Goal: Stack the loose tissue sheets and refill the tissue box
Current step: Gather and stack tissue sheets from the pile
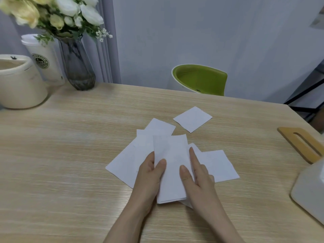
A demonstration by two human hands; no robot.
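Head view: your left hand (150, 174) and right hand (196, 174) both hold one small stack of tissue sheets (171, 165) over the middle of the wooden bench (70, 155). Left thumb lies on top of the stack near its left edge; the other left fingers are curled underneath and hidden. Right thumb presses on top near the right edge, and the right index finger runs straight along that edge; the remaining right fingers are tucked behind the sheets and cannot be made out. The stack's near corner sits between your wrists.

Loose sheets lie fanned under and around the stack: one large sheet (126, 163) spreads to the left of your left hand, another (219, 165) to the right, partly covered by your right hand, and one (160, 127) pokes out beyond the stack's far edge. A single sheet (192, 119) lies apart, farther away and to the right, touching none of the others. How many sheets are in the held stack cannot be counted.

At the right edge of the bench, the white tissue box (310, 192) is cut off by the frame; its wooden slotted lid (305, 144) lies just beyond it, off the box. Far left: a cream round container (19, 85), a white lidded cup (45, 62) and a grey glass vase (77, 67) of white flowers, all blurred. A green chair (201, 78) stands behind the bench.
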